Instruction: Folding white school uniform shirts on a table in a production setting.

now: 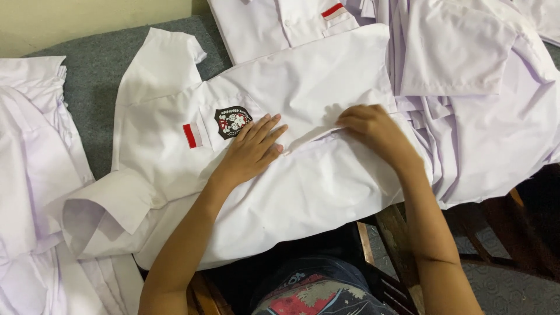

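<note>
— Head view had me worried about that white shirt [280,175]. It lay spread on the grey tabletop [96,76], its lower hem hanging over the near edge toward the person's lap. I judged the overhang could drag the cloth off if the pressure let go.

— Which hand was doing the pressing?

— The left hand [251,153] lay flat on the chest panel, just beside the dark crest badge [232,121] and the small red-and-white flag patch [192,135]. Its fingers [269,129] were stretched out and slightly spread, gripping nothing.

— And the right?

— The right hand [373,131] was curled over a raised crease near the shirt's middle, its fingers bent close together on the fabric. I couldn't tell whether they truly pinched the fold or only pushed it.

— Any other risk?

— The pile of white shirts [478,87] touched the shirt's right side, so I thought a tug might snag a neighbouring sleeve. The crease could also have set crooked.
</note>
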